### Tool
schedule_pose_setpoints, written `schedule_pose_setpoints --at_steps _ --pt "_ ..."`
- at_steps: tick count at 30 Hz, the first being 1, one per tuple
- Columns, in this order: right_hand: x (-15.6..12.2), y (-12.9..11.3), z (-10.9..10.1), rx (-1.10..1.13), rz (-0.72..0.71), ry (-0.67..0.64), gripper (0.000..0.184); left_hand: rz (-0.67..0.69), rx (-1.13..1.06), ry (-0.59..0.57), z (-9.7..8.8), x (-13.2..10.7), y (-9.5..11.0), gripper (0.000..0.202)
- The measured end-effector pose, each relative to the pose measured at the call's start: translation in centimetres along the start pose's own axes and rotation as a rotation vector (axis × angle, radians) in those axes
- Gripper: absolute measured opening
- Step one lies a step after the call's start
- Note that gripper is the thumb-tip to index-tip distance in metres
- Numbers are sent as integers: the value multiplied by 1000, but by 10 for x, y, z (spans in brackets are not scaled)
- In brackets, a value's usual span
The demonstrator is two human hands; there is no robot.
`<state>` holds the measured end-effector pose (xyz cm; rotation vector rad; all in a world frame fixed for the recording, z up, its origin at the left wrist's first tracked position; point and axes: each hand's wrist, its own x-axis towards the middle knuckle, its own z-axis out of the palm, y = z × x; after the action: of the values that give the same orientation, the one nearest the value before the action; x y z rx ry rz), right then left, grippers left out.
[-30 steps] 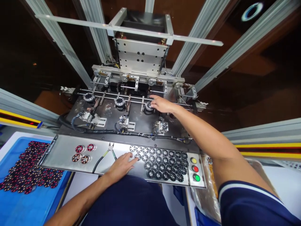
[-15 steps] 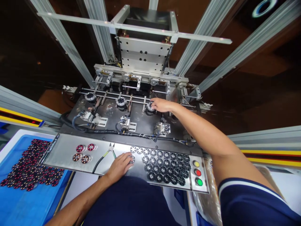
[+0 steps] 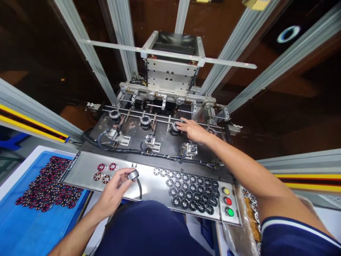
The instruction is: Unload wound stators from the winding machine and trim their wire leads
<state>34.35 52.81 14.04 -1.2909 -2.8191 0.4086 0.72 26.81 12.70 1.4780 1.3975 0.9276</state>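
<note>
My left hand [image 3: 115, 190] is raised over the steel tray, its thumb and fingers pinching a round metal-rimmed part [image 3: 133, 174]. Partly hidden behind that part is a pair of cutting pliers [image 3: 140, 188], with its jaws and a dark handle showing. My right hand [image 3: 195, 131] reaches forward to the third round fixture [image 3: 174, 129]. Its fingers are stretched and spread, with tips touching the fixture's top. Two more fixtures, the left one [image 3: 115, 115] and the middle one [image 3: 145, 121], each carry a round slotted part.
Many black rings with pale centres [image 3: 191, 190] fill the right of the steel tray [image 3: 149, 192]. Several red-and-black round parts [image 3: 101, 167] lie at its left. Yellow, red and green buttons [image 3: 227, 201] sit at the right end. A blue bin [image 3: 16, 227] holds many similar parts.
My left hand has lifted a round part from the tray and moved left with it, over the pliers. My right hand stays at the third fixture, its fingers now more spread. The view has shifted.
</note>
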Motion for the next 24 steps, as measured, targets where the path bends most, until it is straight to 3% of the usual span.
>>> schedule_pose_setpoints --at_steps 4,7,9,11,14,19,21,24 --pt "3 -30 -17 33 -31 101 44 163 -72 72 -15 -3 29 26" --pt "-11 -93 -37 89 -117 236 39 297 -95 79 -22 -5 40 25" --pt "-30 -146 -46 254 -317 291 46 332 -79 47 -26 -7 44 25" --pt "-51 -195 -47 419 -519 307 59 347 -37 11 -29 -9 47 25" --pt "-72 -241 -32 469 -570 380 48 346 -22 -32 -29 -12 52 27" --pt "-88 -255 -3 508 -469 613 54 305 -239 -33 -19 -17 50 38" --pt "-92 -253 -4 546 -429 561 51 284 -197 16 -18 -20 47 32" --pt "-96 -248 -19 663 -408 321 31 396 8 14 -22 -22 47 28"
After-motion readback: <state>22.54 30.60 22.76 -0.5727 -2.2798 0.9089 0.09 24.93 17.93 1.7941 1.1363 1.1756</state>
